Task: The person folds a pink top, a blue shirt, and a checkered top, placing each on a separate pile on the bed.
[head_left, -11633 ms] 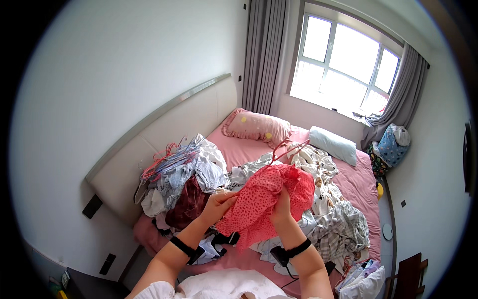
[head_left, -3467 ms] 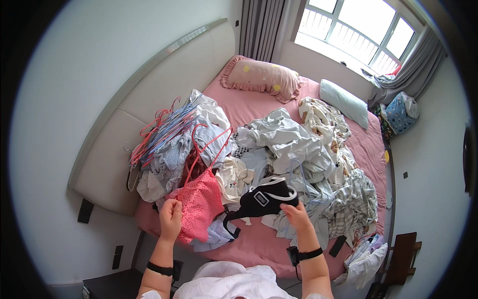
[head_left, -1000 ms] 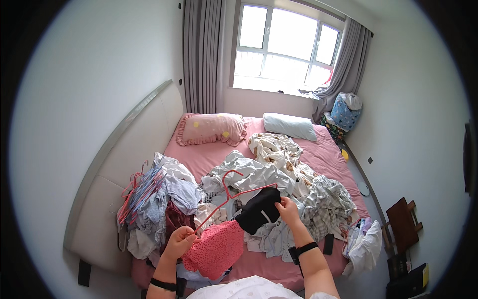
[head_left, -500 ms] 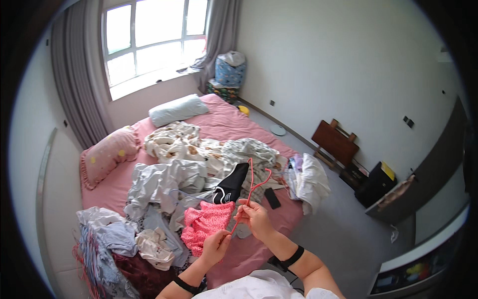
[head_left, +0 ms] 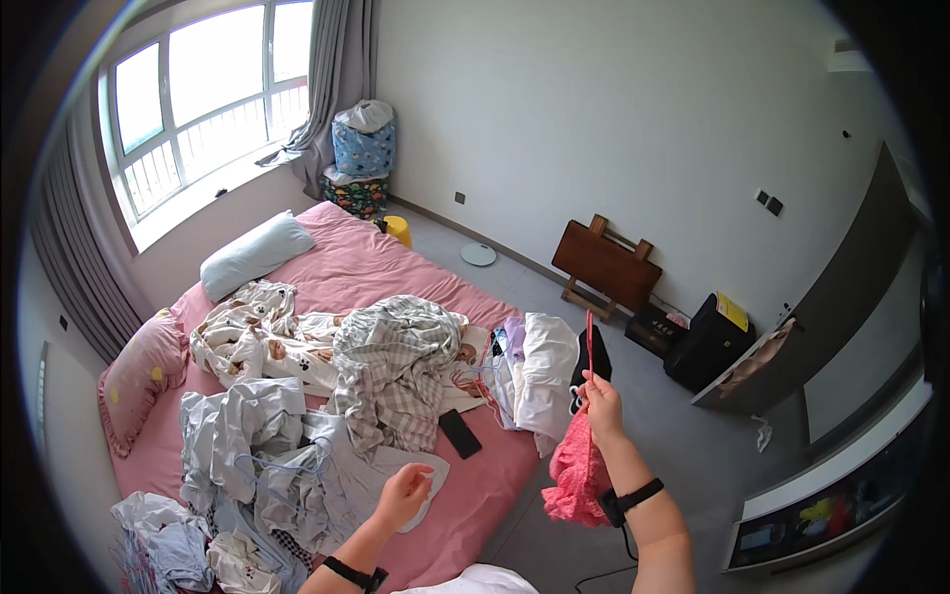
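Observation:
My right hand (head_left: 602,404) is raised over the floor beyond the bed's right edge, closed around a red clothes hanger (head_left: 591,342) seen nearly edge-on. Below the grip hangs a pink patterned garment (head_left: 574,473). A black piece with white trim (head_left: 594,361) shows behind the fingers; whether it is joined to the pink garment I cannot tell. My left hand (head_left: 402,497) hovers above the bed's near part, loosely curled, with nothing visible in it. Close by are a pale grey garment (head_left: 368,485) and a black phone (head_left: 459,434).
Crumpled clothes (head_left: 242,421), a checked cloth (head_left: 391,366) and a blue hanger (head_left: 287,463) lie on the pink bed (head_left: 495,495). Folded white bedding (head_left: 547,371) sits at its right edge. Against the wall stand a folded wooden table (head_left: 606,265) and a black case (head_left: 708,346).
My view has turned right. My right hand has carried the hanger and pink garment from over the bed to beyond its right edge. My left hand has let go of the hanger.

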A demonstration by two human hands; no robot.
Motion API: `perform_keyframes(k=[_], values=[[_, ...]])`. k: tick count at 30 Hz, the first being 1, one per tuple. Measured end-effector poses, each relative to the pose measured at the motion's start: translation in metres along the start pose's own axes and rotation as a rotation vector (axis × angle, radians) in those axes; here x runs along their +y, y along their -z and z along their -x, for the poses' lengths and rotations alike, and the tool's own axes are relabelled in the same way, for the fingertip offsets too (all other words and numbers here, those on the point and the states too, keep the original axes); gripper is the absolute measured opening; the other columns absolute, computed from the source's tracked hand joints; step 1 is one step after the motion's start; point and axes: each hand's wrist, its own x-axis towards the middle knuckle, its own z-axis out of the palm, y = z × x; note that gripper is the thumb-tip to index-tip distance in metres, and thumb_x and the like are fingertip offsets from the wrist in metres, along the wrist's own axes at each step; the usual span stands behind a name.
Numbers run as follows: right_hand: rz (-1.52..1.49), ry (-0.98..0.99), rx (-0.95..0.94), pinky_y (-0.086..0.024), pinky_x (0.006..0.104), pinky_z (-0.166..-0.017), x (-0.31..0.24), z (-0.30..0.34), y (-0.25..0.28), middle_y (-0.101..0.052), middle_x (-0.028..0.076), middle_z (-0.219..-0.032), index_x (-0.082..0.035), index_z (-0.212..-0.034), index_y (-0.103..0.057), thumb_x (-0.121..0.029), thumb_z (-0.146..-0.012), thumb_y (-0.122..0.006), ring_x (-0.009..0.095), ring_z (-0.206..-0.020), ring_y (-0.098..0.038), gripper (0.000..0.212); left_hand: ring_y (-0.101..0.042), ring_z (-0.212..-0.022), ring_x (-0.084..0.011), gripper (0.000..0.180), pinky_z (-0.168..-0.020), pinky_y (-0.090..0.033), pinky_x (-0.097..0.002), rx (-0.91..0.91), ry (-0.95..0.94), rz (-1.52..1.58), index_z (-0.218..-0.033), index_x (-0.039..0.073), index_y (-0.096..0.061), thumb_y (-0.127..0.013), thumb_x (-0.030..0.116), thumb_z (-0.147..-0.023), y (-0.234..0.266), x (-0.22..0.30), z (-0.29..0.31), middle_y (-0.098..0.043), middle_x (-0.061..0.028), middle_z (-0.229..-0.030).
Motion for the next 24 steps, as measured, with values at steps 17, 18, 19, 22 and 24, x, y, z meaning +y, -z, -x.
perform_keyframes(k=[17,18,19,22,24], values=[[0.565,-0.166,-0.059,-0.045,0.0359,-0.085,0.322,-0.229,-0.158,-0.059,0.018,-0.105,-0.004,-0.116,-0.055,-0.021,-0.071,-0.06,0.029,-0.095,-0.058,0.048,-0.057,-0.067,-0.0094,0.011,-0.06,-0.048,-0.0235,0.446,0.432,0.068,-0.096,-0.002,-0.056,-0.052,0.005,-0.089,0.037,-0.036,-0.044,-0.058,-0.004,-0.076],[0.534,-0.156,-0.017,-0.044,0.0372,-0.085,0.339,-0.232,-0.157,-0.059,0.018,-0.105,-0.004,-0.115,-0.056,-0.021,-0.071,-0.06,0.031,-0.096,-0.056,0.047,-0.057,-0.068,-0.01,0.011,-0.061,-0.048,-0.0244,0.461,0.43,0.064,-0.096,-0.002,-0.055,-0.051,0.005,-0.089,0.039,-0.033,-0.05,-0.057,-0.004,-0.077],[0.558,-0.148,-0.048,-0.043,0.0385,-0.086,0.345,-0.233,-0.159,-0.058,0.019,-0.105,-0.005,-0.115,-0.056,-0.021,-0.07,-0.061,0.033,-0.099,-0.055,0.048,-0.057,-0.068,-0.01,0.011,-0.061,-0.048,-0.0244,0.503,0.447,0.062,-0.096,-0.002,-0.055,-0.051,0.005,-0.089,0.041,-0.033,-0.052,-0.057,-0.004,-0.077],[0.7,-0.041,-0.09,-0.039,0.0412,-0.094,0.342,-0.219,-0.163,-0.057,0.022,-0.111,0.001,-0.111,-0.057,-0.021,-0.069,-0.062,0.036,-0.107,-0.051,0.048,-0.056,-0.07,-0.0092,0.011,-0.062,-0.048,-0.024,0.591,0.44,0.08,-0.097,-0.001,-0.056,-0.052,0.006,-0.089,0.052,-0.044,-0.042,-0.057,-0.0032,-0.079],[0.778,0.067,-0.128,-0.038,0.0417,-0.094,0.338,-0.207,-0.172,-0.055,0.024,-0.112,0.002,-0.108,-0.056,-0.021,-0.07,-0.062,0.038,-0.107,-0.049,0.045,-0.055,-0.07,-0.0084,0.012,-0.062,-0.047,-0.023,0.543,0.412,0.098,-0.098,0.0,-0.056,-0.052,0.007,-0.09,0.059,-0.049,-0.03,-0.057,-0.0022,-0.079]])
